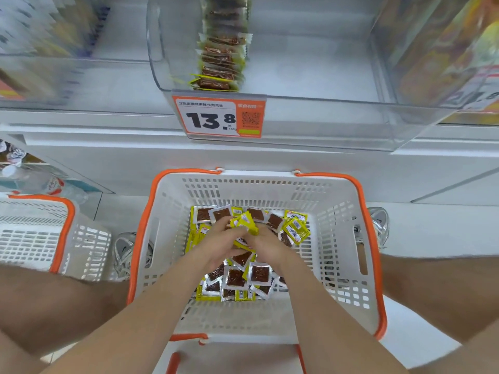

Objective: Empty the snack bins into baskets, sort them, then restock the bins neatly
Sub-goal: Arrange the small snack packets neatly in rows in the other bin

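Hands meet low inside the white slotted plastic basket with orange handles. The left hand and right hand both curl around a bunch of small yellow-edged snack packets. Other loose packets lie beneath them. Far above, a clear plastic bin holds one upright row of packets.

At least two baskets, three bins, two hands and two shoes are counted; the packets are too many.
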The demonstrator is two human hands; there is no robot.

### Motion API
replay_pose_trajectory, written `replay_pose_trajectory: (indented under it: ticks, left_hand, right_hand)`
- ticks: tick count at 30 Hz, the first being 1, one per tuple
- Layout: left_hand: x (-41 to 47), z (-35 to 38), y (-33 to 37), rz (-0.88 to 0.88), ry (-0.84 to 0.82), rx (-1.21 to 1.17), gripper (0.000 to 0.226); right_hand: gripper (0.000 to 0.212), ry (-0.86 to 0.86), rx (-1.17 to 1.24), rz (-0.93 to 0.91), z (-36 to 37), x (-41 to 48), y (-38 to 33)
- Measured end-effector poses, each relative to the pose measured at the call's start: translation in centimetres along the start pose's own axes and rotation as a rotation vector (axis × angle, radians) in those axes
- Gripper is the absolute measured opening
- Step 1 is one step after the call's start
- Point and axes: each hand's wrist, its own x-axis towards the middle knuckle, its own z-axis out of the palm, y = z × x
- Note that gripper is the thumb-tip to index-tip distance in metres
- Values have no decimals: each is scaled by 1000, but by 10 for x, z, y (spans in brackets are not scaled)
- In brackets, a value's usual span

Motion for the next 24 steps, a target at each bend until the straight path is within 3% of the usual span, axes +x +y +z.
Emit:
replay_pose_trajectory:
  ticks: [2, 4, 8, 10, 13, 19, 22, 24]
  left_hand:
    - [2, -6, -2, 59, 93, 104, 23]
    - [5, -11, -2, 62, 159, 179, 26]
    - [7, -7, 1, 38, 106, 241, 37]
    - [8, 0, 0, 51, 74, 219, 38]
    - [13, 6, -3, 46, 54, 174, 37]
    - [22, 7, -4, 14, 88, 133, 32]
    - [23, 8, -3, 18, 105, 120, 32]
    - [24, 7, -3, 15, 110, 117, 36]
  right_hand:
    - [19, -6, 89, 71, -4, 4, 5]
    - [21, 186, 92, 86, -17, 15, 18]
    - [32, 703, -355, 82, -63, 29, 39]
    - [41, 828, -534, 13, -83, 38, 49]
    - [57, 755, -728, -57, -99, 58, 64]
    - [77, 561, -880, -19, -101, 66, 77]
    - [71, 509, -855, 58, -98, 65, 78]
    - [61, 487, -701, 91, -100, 65, 78]
